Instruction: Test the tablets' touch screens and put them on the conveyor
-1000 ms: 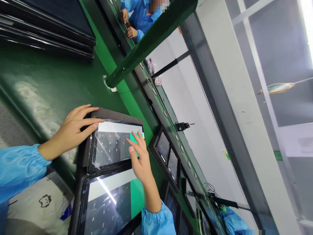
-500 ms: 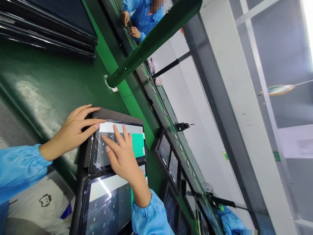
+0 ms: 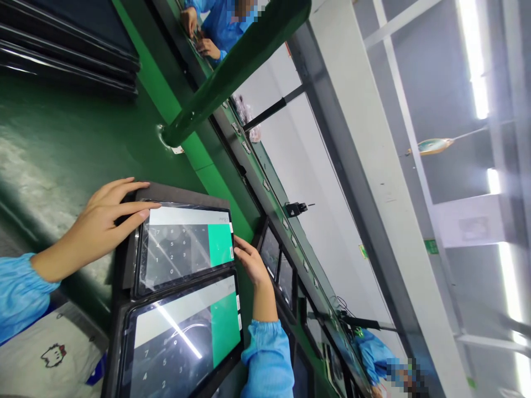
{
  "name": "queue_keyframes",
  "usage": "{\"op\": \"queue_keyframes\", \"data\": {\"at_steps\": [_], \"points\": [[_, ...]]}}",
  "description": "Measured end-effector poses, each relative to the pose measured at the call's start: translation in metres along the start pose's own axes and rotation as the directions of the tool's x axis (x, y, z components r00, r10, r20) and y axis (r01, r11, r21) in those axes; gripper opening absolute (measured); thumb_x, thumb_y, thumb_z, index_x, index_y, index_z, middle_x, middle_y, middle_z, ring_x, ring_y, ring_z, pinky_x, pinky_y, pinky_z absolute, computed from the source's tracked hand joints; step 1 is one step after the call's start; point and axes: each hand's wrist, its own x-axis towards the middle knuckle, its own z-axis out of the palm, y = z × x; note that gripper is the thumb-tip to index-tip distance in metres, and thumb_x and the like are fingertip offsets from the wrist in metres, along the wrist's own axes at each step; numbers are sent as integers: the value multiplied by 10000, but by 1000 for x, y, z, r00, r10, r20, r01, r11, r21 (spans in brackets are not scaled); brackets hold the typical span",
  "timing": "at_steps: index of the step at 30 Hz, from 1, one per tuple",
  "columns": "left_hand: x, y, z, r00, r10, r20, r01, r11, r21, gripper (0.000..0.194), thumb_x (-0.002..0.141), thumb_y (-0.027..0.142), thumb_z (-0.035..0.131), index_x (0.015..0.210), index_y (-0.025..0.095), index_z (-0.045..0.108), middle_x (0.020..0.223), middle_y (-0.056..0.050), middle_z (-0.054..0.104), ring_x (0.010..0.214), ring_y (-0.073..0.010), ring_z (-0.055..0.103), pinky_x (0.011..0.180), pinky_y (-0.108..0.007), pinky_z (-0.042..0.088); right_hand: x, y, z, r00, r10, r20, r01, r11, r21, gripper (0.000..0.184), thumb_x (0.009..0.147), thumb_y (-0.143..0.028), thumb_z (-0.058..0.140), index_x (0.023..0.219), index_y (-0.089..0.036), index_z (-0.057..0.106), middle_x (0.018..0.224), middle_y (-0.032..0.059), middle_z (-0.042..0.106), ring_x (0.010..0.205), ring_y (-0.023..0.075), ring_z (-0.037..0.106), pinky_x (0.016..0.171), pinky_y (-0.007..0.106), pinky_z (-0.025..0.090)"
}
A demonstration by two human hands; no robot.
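Observation:
A tablet (image 3: 199,243) with a lit number keypad and a green block on its screen lies on a dark foam tray (image 3: 186,193). My left hand (image 3: 103,221) rests at its left end, fingers stretched out, index finger and thumb touching the screen's upper left corner. At the opposite short edge is my right hand (image 3: 252,265), its fingers slightly apart beside the tablet's frame, their tips partly hidden. Neither hand closes round anything. Just below, nearer my body, a second tablet (image 3: 224,326) shows a similar keypad under glare.
Stacked black panels (image 3: 70,50) sit at the upper left of the green bench (image 3: 83,127). A green post (image 3: 232,72) rises from it. More dark tablets (image 3: 286,276) lie along the right. Co-workers in blue sleeves (image 3: 219,33) are across the line.
My right hand has left the tablet's screen and moved to its right edge, uncovering the keypad. My left hand stays at the same corner. The view has shifted slightly.

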Motion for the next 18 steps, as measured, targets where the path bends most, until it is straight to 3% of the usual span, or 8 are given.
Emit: {"op": "queue_keyframes", "data": {"at_steps": [4, 11, 18], "points": [[0, -1, 0, 1000, 7, -8, -7, 1000, 7, 381, 993, 471, 395, 1115, 314, 719, 1373, -47, 548, 1378, -332, 384, 1141, -607, 313, 3, 2, 9, 1000, -14, -14, 14, 1000, 21, 566, 605, -425, 859, 1123, -237, 734, 1210, 84, 724, 1152, 308, 660, 1049, 517, 468], [0, -5, -1, 999, 40, -2, -40, 999, 9, 349, 989, 434, 426, 1120, 297, 719, 1376, -49, 544, 1368, -321, 396, 1154, -582, 308, 15, -2, 12, 999, -25, -32, 25, 1000, 18, 438, 671, -425, 822, 1048, -214, 754, 1143, 83, 749, 1094, 292, 678, 1066, 509, 443], [1, -1, -3, 999, 42, -3, -42, 999, -4, 359, 994, 447, 417, 1111, 279, 712, 1359, -54, 554, 1342, -314, 421, 1145, -571, 315, 9, 0, 8, 998, 11, 56, -14, 999, 47, 577, 589, -378, 864, 1129, -225, 730, 1153, 71, 745, 1073, 293, 685, 990, 479, 508]]}}
